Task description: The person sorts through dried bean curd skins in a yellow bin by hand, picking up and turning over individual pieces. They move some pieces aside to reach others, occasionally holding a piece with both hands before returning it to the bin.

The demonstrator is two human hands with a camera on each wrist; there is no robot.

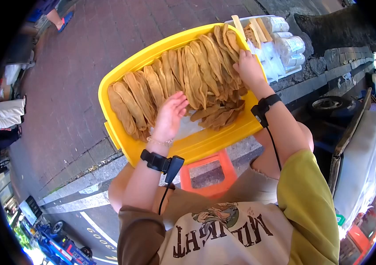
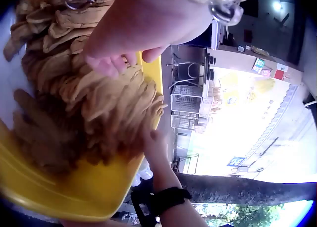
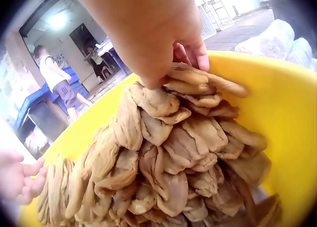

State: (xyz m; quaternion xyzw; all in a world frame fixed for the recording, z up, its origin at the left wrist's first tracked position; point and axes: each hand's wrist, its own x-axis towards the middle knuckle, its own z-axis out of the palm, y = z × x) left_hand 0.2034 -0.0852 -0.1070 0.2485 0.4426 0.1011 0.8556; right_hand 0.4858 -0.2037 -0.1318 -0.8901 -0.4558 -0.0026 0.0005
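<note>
A yellow tub (image 1: 113,132) holds long, wrinkled tan-brown strips (image 1: 192,73), perhaps preserved vegetable, stacked side by side in a leaning row. Several darker loose strips (image 1: 223,115) lie flat at the near right of the tub. At the row's right end, my right hand (image 1: 250,68) pinches a folded strip (image 3: 190,78) between thumb and fingers, close to the tub's wall. My left hand (image 1: 170,117) hovers over the near middle of the row, fingers loosely bent with nothing in them. In the right wrist view, the left hand (image 3: 22,180) appears beside the row's far end.
Beyond the tub's right end, a tray holds wrapped white rolls (image 1: 290,46) and flat wooden-looking pieces (image 1: 258,31). An orange stool (image 1: 210,174) stands under the tub, between my knees. A tyre (image 1: 329,105) lies at right. Brick paving spreads behind; a passer-by's foot (image 1: 65,21) shows at upper left.
</note>
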